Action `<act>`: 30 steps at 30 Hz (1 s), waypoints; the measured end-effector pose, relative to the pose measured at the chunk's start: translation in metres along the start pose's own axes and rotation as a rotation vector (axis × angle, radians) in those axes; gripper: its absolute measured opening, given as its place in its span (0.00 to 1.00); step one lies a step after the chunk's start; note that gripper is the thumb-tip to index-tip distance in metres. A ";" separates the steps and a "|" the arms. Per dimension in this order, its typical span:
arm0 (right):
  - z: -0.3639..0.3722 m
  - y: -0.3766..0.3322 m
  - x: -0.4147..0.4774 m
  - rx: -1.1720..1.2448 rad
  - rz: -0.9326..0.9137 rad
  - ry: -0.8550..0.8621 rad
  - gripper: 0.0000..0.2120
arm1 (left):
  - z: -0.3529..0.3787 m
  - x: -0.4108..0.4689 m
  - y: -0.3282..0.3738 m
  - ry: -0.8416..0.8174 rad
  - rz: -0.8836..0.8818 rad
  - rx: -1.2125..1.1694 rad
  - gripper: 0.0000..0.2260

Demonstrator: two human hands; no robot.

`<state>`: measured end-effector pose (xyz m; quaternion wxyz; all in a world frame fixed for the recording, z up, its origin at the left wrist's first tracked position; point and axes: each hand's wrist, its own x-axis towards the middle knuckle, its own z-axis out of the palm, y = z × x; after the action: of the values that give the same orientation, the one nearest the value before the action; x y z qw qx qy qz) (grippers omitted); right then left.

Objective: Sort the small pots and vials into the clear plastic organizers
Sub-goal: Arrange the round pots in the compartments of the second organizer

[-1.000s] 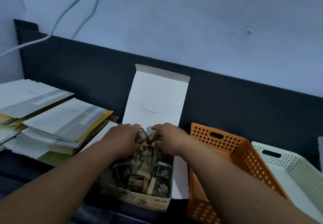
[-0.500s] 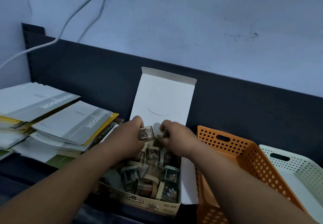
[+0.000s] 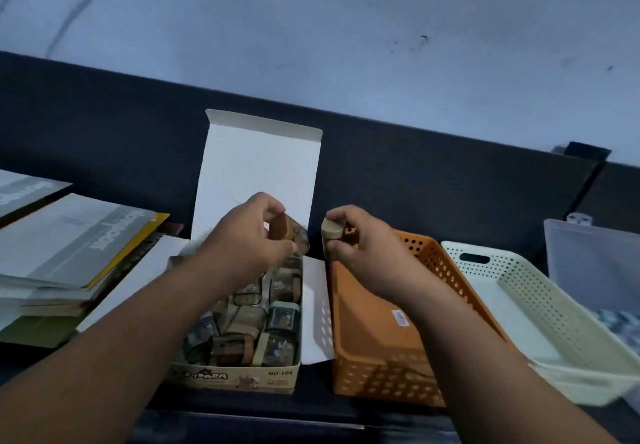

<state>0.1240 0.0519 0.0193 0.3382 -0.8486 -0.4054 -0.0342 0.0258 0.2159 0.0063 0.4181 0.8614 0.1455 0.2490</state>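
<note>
An open cardboard box [image 3: 239, 376] sits in front of me, its white lid [image 3: 256, 173] standing up at the back. Several small clear pots [image 3: 277, 319] with tan lids lie inside it. My left hand [image 3: 242, 236] holds one small pot [image 3: 289, 232] tilted above the box's far end. My right hand [image 3: 363, 246] pinches another pot by its tan lid [image 3: 332, 230], held over the near-left corner of the orange basket [image 3: 367, 308].
A white perforated basket [image 3: 540, 308] stands right of the orange one, and a translucent plastic container [image 3: 595, 260] is at the far right. Stacked booklets and papers [image 3: 69, 246] lie to the left. A dark panel runs along the wall behind.
Both hands have lifted out of the box, each with a pot. The right hand has moved right toward the orange basket. The view has shifted right.
</note>
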 end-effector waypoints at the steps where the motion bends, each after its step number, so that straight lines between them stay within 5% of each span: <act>1: -0.006 0.003 -0.007 0.006 0.005 0.012 0.17 | 0.007 -0.002 0.006 -0.006 0.007 -0.015 0.18; 12: -0.097 0.077 -0.101 0.004 0.150 0.137 0.18 | 0.106 -0.033 0.106 -0.169 0.146 -0.026 0.21; 30: -0.323 0.250 -0.369 -0.203 0.464 0.408 0.16 | 0.399 -0.143 0.341 -0.473 0.415 -0.153 0.20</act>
<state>0.1243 -0.4983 0.0087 0.3249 -0.9234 -0.1193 -0.1660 0.1408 -0.3155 0.0221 0.4441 0.8728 -0.1535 0.1319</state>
